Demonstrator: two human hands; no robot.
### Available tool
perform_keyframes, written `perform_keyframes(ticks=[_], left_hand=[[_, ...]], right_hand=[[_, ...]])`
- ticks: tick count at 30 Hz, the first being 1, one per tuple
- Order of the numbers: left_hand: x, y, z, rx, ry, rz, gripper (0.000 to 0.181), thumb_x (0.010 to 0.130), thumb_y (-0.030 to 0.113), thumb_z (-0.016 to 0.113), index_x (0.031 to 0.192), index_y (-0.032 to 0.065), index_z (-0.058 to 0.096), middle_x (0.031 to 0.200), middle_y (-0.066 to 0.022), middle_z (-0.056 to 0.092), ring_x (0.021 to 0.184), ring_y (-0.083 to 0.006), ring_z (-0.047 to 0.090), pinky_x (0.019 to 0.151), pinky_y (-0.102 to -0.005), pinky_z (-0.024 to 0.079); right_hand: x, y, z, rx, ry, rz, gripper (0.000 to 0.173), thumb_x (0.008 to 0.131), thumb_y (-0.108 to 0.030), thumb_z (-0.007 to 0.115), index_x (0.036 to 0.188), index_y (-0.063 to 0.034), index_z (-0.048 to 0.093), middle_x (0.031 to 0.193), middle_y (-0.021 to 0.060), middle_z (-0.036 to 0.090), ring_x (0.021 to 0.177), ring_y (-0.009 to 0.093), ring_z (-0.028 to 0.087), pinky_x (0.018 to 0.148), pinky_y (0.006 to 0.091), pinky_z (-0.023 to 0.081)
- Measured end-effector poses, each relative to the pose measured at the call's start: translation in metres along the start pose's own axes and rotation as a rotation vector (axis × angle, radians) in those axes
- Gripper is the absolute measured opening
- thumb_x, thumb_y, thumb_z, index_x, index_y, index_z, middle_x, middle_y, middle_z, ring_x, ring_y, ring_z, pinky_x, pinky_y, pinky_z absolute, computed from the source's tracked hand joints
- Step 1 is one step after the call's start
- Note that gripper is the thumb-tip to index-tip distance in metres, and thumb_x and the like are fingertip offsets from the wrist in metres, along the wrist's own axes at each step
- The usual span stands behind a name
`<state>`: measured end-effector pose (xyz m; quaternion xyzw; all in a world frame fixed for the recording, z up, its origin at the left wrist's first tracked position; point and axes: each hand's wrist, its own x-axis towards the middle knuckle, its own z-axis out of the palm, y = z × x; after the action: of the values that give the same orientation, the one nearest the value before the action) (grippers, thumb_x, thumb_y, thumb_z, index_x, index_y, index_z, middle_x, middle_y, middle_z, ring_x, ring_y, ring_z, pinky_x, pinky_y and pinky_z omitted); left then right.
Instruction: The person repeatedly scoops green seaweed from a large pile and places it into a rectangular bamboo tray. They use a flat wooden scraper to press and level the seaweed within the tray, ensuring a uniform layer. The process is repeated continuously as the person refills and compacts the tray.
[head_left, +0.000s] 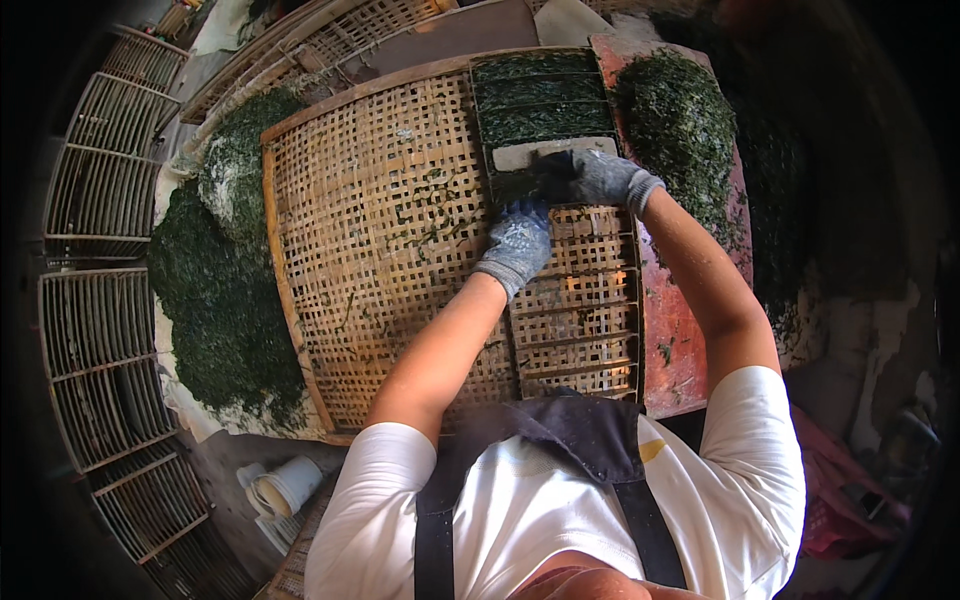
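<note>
A woven bamboo screen (360, 225) in a wooden frame lies before me. On its right part rests a narrow metal frame with crossbars (577, 345). Dark green shredded leafy material (540, 94), perhaps seaweed, fills the far sections of that frame; the near sections show bare weave. My left hand (519, 238), in a grey glove with blue fingertips, is at the narrow frame's left side, its fingers at the edge of the green material. My right hand (596, 176), gloved alike, reaches in from the right, just below a pale flat bar (555, 152). Its fingers are dark and blurred, so any hold is unclear.
A heap of green material (675, 120) lies on a red board (675, 345) at the right. Larger heaps (225, 307) lie left of the screen. Slatted racks (97, 322) line the far left. White buckets (289, 486) stand at the lower left.
</note>
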<state>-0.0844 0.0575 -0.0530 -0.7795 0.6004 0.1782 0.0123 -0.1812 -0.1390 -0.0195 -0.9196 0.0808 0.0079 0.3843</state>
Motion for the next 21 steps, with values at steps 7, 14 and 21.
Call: perform_keyframes(ticks=[7, 14, 21], left_hand=[[0.002, 0.004, -0.002, 0.011, 0.099, 0.066, 0.065, 0.090, 0.015, 0.059, 0.152, -0.0017, 0.046, 0.155, -0.0263, 0.046, 0.144, -0.0438, 0.043, 0.124, -0.0550, 0.028], [-0.022, 0.011, -0.027, -0.060, 0.289, 0.348, 0.059, 0.095, 0.021, 0.060, 0.150, 0.0027, 0.051, 0.148, -0.0256, 0.054, 0.135, -0.0400, 0.054, 0.118, -0.0567, 0.037], [-0.007, -0.023, -0.007, 0.189, 0.465, 0.260, 0.056, 0.097, 0.016, 0.054, 0.151, 0.0008, 0.051, 0.155, -0.0240, 0.050, 0.146, -0.0367, 0.047, 0.126, -0.0528, 0.030]], right_hand=[[-0.056, 0.002, -0.029, -0.341, 0.113, 0.434, 0.037, 0.096, -0.028, 0.068, 0.127, -0.0093, 0.070, 0.126, 0.0200, 0.071, 0.113, 0.042, 0.068, 0.097, 0.0459, 0.057], [-0.056, -0.055, 0.014, -0.217, 0.364, 0.345, 0.033, 0.093, -0.026, 0.067, 0.123, -0.0120, 0.071, 0.112, 0.0192, 0.074, 0.102, 0.038, 0.071, 0.090, 0.0466, 0.058], [-0.095, -0.010, 0.037, -0.636, 0.404, -0.084, 0.067, 0.093, -0.029, 0.070, 0.154, -0.0153, 0.048, 0.154, 0.0121, 0.054, 0.142, 0.035, 0.050, 0.125, 0.0479, 0.032]])
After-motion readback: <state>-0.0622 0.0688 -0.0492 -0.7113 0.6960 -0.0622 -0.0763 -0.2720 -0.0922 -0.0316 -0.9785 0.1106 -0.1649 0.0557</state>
